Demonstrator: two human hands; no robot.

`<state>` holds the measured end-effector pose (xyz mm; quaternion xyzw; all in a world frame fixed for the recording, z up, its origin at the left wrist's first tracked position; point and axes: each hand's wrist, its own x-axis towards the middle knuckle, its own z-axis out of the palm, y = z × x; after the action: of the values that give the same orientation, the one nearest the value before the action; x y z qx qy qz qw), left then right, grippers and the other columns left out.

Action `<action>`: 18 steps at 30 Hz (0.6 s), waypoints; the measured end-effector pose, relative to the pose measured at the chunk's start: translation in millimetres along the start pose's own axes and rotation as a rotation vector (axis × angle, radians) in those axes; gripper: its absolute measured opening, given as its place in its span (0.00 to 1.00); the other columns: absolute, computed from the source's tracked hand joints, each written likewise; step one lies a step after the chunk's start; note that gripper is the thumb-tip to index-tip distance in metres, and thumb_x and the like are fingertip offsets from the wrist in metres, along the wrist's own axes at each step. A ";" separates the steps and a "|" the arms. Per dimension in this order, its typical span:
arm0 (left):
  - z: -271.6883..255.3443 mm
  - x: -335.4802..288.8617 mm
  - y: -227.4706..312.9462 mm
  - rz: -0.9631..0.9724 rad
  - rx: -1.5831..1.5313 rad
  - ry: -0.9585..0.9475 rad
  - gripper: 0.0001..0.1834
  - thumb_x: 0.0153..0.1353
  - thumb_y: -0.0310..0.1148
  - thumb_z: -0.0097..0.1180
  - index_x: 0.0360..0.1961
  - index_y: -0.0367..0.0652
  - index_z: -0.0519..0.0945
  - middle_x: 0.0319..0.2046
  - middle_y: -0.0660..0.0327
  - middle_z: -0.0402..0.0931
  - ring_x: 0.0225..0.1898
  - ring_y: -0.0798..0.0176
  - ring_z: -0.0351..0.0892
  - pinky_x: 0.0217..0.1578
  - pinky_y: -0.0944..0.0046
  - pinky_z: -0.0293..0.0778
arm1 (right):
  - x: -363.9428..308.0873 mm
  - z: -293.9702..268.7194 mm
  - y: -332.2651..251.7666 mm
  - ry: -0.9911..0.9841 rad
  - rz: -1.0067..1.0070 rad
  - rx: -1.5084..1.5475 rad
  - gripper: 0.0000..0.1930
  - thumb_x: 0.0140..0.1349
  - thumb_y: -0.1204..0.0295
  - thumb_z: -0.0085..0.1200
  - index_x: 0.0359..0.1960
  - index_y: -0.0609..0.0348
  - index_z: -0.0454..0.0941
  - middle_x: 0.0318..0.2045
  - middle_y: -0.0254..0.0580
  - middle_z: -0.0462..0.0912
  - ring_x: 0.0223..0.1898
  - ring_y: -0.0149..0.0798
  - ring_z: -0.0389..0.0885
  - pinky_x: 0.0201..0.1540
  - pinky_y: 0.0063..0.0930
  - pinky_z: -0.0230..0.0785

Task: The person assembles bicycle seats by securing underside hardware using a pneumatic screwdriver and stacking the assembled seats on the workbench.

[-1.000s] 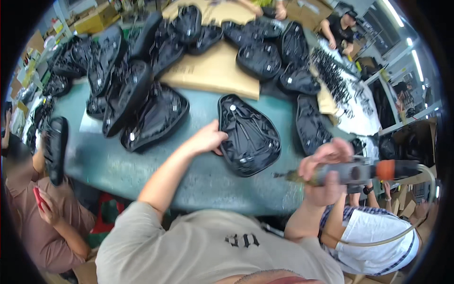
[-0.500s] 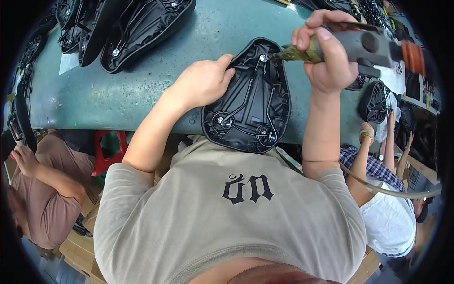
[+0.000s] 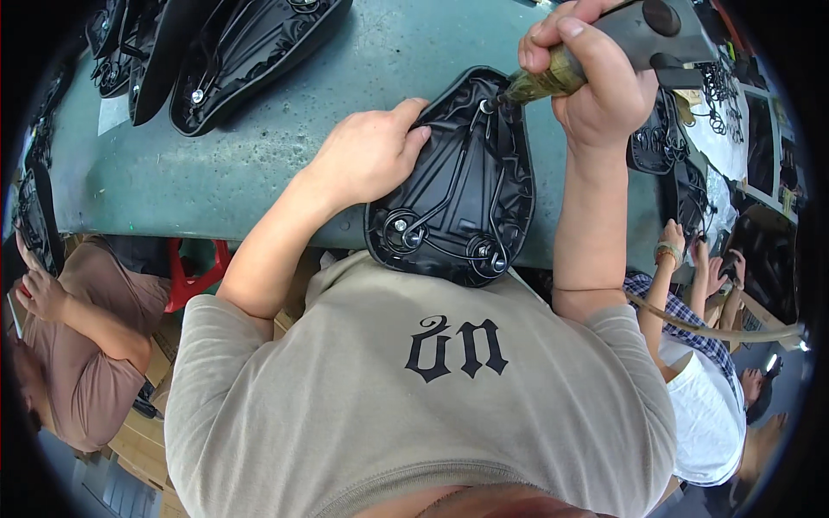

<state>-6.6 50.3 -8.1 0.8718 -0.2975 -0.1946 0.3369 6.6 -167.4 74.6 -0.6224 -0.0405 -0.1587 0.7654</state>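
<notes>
One black saddle point(image 3: 462, 186), underside up, is rested at the near edge of the green counter point(image 3: 199, 186), its left rim gripped by the left hand point(image 3: 371, 154). One grey driver point(image 3: 637, 39) is clasped in the right hand point(image 3: 600, 78), its tip set at a silver bolt point(image 3: 484, 106) in the narrow end.

room beside left hand point(image 3: 371, 157), saddles point(image 3: 259, 62) beyond

A black, wedge-shaped padded saddle point(image 3: 458, 190) overhangs the near edge of a green flat-topped worktable point(image 3: 233, 177). Farther left lie more black padded saddles point(image 3: 259, 65).
</notes>
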 end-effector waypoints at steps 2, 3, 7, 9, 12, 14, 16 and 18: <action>0.3 0.7 2.1 0.013 -0.015 0.007 0.22 0.73 0.40 0.50 0.62 0.38 0.75 0.39 0.39 0.84 0.44 0.33 0.83 0.48 0.41 0.77 | 10.7 -2.8 27.0 -0.311 -0.145 0.974 0.09 0.61 0.76 0.55 0.41 0.65 0.72 0.28 0.50 0.81 0.21 0.38 0.79 0.26 0.29 0.76; 0.4 0.6 2.7 0.014 -0.034 0.016 0.22 0.73 0.40 0.50 0.61 0.38 0.75 0.38 0.39 0.84 0.43 0.33 0.83 0.48 0.40 0.78 | 6.5 -4.7 18.6 -0.309 -0.156 0.971 0.09 0.61 0.76 0.55 0.41 0.65 0.72 0.28 0.50 0.81 0.21 0.38 0.79 0.26 0.29 0.76; 5.8 -10.2 3.4 -0.004 -0.078 0.054 0.23 0.73 0.41 0.51 0.63 0.39 0.74 0.37 0.37 0.84 0.42 0.32 0.84 0.48 0.40 0.78 | -8.2 -26.6 -2.5 -0.128 -0.407 -0.302 0.15 0.64 0.77 0.49 0.53 0.66 0.70 0.40 0.55 0.79 0.26 0.39 0.79 0.33 0.38 0.75; 9.7 -14.4 4.1 -0.163 -0.095 0.337 0.26 0.72 0.41 0.52 0.66 0.37 0.72 0.36 0.35 0.84 0.41 0.29 0.83 0.47 0.39 0.79 | -14.5 -80.0 -29.7 -0.309 -0.140 -0.004 0.20 0.70 0.71 0.42 0.60 0.66 0.72 0.48 0.59 0.79 0.34 0.40 0.78 0.42 0.44 0.71; 14.1 -18.9 -8.6 -0.303 0.054 0.489 0.29 0.72 0.41 0.52 0.68 0.34 0.69 0.33 0.35 0.84 0.38 0.26 0.83 0.46 0.36 0.78 | -43.6 -66.4 -93.1 -0.333 -0.396 0.170 0.25 0.67 0.68 0.41 0.63 0.66 0.75 0.53 0.58 0.78 0.35 0.39 0.77 0.44 0.44 0.68; -8.9 -8.5 17.7 -0.421 0.135 0.360 0.30 0.69 0.36 0.56 0.68 0.33 0.68 0.40 0.36 0.84 0.45 0.30 0.83 0.51 0.40 0.78 | -56.6 -71.6 -104.1 -0.356 -0.343 0.158 0.26 0.65 0.70 0.42 0.64 0.66 0.74 0.53 0.59 0.78 0.35 0.40 0.77 0.43 0.45 0.68; -23.0 7.0 24.0 0.349 0.648 0.854 0.30 0.61 0.32 0.63 0.65 0.37 0.72 0.53 0.40 0.81 0.56 0.38 0.80 0.59 0.46 0.76 | -63.2 -70.0 -94.8 -0.326 -0.346 0.166 0.26 0.65 0.71 0.43 0.63 0.67 0.74 0.52 0.60 0.78 0.34 0.40 0.77 0.41 0.45 0.69; -37.0 24.6 43.0 0.581 0.471 0.608 0.32 0.53 0.29 0.68 0.62 0.42 0.77 0.60 0.50 0.76 0.63 0.47 0.76 0.62 0.56 0.74 | -59.4 -70.5 -80.7 -0.306 -0.395 0.149 0.25 0.65 0.72 0.44 0.63 0.70 0.73 0.51 0.62 0.78 0.33 0.43 0.79 0.41 0.46 0.70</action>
<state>15.1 26.1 44.6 0.8226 -0.4529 0.2439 0.2423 -82.9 -238.1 119.4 -0.5609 -0.2880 -0.2059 0.7484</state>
